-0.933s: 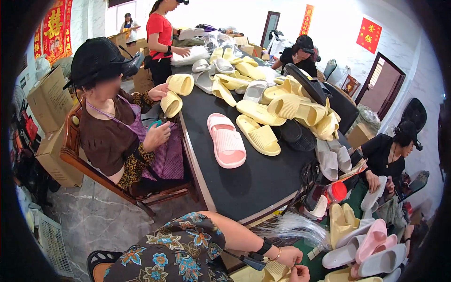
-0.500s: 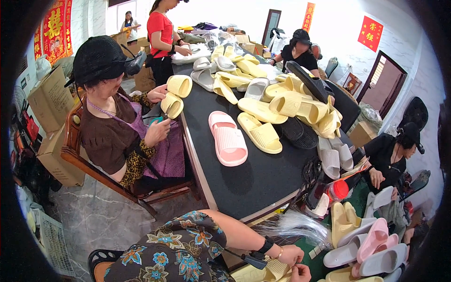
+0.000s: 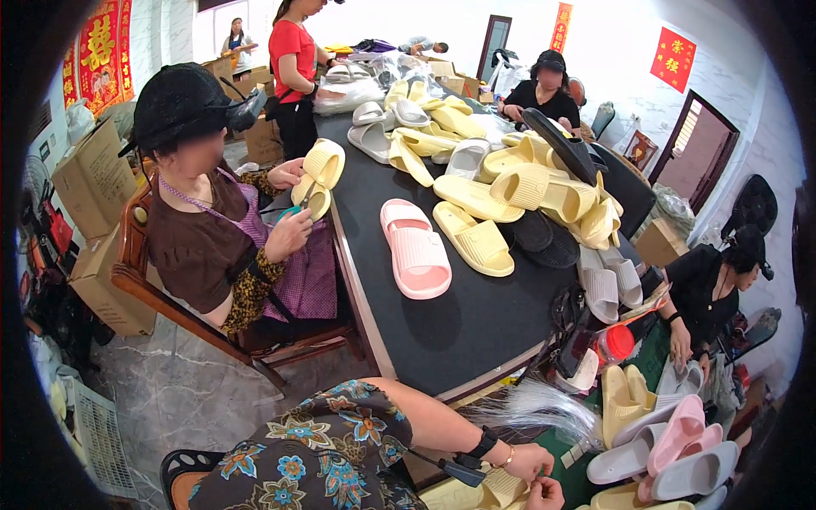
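Observation:
At the lower edge, my left hand, with a black wristband and a bracelet, meets my right hand. The fingers of both are pinched together; whatever they grip is too small to make out. Just left of them, pale yellow slippers are partly cut off by the frame. A thin black object lies across the view beside my left wrist. Past my hands is a fanned bundle of thin clear strands. Small pale pieces rest on the green surface to the right.
Yellow, grey and black slippers pile on the black-topped table; a pink slipper lies nearer. Grey and pink slippers crowd my right, below a red-lidded jar. A co-worker at left holds yellow slippers and teal-handled scissors.
My hands have barely moved, still close together. The co-worker at right has lowered a grey slipper. At left, the co-worker's yellow slippers have tilted. At the far end, the red-shirted person's hands have shifted.

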Demonstrator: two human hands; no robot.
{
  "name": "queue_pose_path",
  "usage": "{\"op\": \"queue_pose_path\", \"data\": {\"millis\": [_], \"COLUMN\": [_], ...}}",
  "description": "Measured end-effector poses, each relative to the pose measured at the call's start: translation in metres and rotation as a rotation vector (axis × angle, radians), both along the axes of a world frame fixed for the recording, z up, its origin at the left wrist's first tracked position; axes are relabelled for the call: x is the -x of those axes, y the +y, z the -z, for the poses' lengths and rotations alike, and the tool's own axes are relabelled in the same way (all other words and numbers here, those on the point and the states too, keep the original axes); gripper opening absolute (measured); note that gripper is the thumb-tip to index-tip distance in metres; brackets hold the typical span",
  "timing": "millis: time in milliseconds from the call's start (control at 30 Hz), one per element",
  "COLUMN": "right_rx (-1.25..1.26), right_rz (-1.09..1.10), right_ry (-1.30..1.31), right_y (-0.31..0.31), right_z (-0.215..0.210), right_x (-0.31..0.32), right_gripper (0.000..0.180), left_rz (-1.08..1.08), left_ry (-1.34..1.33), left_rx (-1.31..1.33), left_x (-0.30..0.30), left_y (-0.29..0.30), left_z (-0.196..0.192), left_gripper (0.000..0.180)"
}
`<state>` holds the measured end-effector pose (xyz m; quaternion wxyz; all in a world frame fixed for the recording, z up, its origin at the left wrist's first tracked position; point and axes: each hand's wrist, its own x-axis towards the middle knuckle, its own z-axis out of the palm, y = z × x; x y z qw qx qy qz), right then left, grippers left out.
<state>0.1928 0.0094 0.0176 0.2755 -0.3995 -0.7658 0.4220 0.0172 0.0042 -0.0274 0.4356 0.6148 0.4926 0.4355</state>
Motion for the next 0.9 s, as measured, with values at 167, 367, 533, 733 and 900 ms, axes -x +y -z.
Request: {"op": "queue_pose_path", "data": {"millis": [167,367,533,733,900], "right_rx": [0.047,0.025,0.151,0.166,0.065], "right_rz": [0.033,0.046,0.083,0.039,0.008], "right_ry": [0.0,0.046,0.093,0.107,0.042], "right_y": [-0.006,-0.015,-0.014,-0.009,-0.004], "right_z": [-0.011,-0.028,-0.026,-0.019,-0.009], "right_x": [0.005,0.013,0.01,0.008,0.003], "right_gripper": [0.008,0.008,0.008,0.008,0.009], "left_rz": [-0.048,-0.053,-0.033,-0.019,-0.043], "left_ry": [0.019,0.147,0.142,0.18,0.181], "left_rx": [-0.031,-0.003,-0.047,-0.06,-0.049], "left_x": [-0.001,0.004,0.001,0.0,-0.001], "left_y": [0.0,-0.009,-0.007,-0.006,-0.008], "left_z": [0.0,-0.011,-0.009,-0.006,-0.008], "left_gripper": [0.023,0.01,0.007,0.006,0.007]}}
